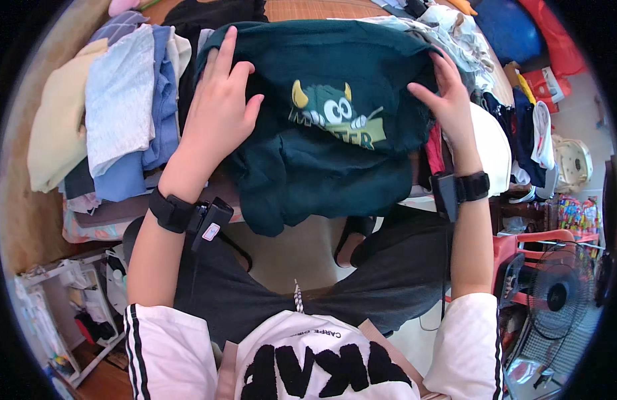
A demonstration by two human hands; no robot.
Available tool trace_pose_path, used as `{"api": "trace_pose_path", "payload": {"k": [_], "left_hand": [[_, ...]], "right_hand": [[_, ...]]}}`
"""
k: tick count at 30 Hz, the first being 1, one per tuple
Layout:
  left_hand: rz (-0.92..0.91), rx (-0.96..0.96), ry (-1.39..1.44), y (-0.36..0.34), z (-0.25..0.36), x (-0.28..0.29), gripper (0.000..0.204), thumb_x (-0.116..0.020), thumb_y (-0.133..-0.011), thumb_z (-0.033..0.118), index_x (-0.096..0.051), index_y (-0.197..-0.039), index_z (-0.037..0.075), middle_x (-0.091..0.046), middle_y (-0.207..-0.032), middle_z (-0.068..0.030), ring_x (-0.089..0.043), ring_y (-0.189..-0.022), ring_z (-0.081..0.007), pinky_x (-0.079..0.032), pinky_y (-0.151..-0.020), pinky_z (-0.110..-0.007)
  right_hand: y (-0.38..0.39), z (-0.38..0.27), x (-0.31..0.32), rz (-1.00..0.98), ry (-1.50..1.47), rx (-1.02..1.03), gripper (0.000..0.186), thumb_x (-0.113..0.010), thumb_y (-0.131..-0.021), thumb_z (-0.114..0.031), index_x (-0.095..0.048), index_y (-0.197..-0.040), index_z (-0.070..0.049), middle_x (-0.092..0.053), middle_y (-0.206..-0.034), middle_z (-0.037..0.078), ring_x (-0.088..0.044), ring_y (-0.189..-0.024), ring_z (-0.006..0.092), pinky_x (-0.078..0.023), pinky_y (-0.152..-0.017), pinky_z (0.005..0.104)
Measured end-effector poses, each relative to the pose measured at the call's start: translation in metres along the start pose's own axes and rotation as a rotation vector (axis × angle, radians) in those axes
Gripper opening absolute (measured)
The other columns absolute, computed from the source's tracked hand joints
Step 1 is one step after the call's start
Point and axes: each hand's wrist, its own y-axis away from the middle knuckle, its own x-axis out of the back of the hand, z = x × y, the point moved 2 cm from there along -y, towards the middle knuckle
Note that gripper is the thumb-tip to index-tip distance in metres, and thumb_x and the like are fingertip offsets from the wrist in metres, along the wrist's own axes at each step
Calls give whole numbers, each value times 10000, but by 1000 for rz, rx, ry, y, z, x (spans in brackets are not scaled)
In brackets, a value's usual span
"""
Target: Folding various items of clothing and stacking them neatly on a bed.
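Note:
A dark green shirt with a cartoon monster print lies spread in front of me, its lower part draping over the near edge above my knees. My left hand rests along the shirt's left side, fingers stretched out and thumb apart. At the upper right edge of the cloth is my right hand, its fingers reaching along the fabric and its thumb spread away from them. Neither hand closes round the cloth. Black straps with small devices sit on both wrists.
Folded clothes, including a light grey garment and a yellow one, are stacked on the left. Loose white clothing lies at the back right. A blue ball is beyond it. A fan stands lower right beside a red chair.

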Motion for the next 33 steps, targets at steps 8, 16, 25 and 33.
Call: {"api": "trace_pose_path", "payload": {"k": [8, 16, 25, 33], "left_hand": [[-270, -15, 103, 16, 12, -20, 623, -708, -681, 42, -452, -1249, 25, -115, -1477, -190, -418, -1210, -400, -399, -988, -409], [-553, -219, 29, 60, 55, -43, 330, -726, -671, 175, -576, -928, 31, -549, -899, -100, -531, -904, -276, -456, -775, -373], [-1150, -178, 248, 55, 54, -32, 229, -694, -659, 199, -620, -745, 0, -607, -687, -184, -610, -711, -352, -478, -611, -418], [-1193, -59, 309, 56, 51, -42, 278, -683, -748, 291, -645, -752, 16, -623, -713, -130, -609, -701, -306, -481, -647, -387]], "right_hand": [[19, 1, -22, -41, 583, -149, 779, -785, -663, -182, -396, -1324, -45, -103, -1478, 241, -369, -1269, 399, -398, -992, 394], [49, -30, -66, -430, 237, -154, 246, -732, -684, -99, -606, -877, -13, -610, -864, 141, -606, -723, 301, -491, -663, 375], [73, -12, -79, -818, 273, -324, 137, -704, -721, -151, -644, -753, -32, -628, -677, 122, -613, -631, 254, -482, -600, 340], [70, -16, -79, -1014, 166, -577, 170, -709, -737, -146, -634, -804, -8, -592, -625, 76, -586, -588, 154, -457, -557, 297]]}}
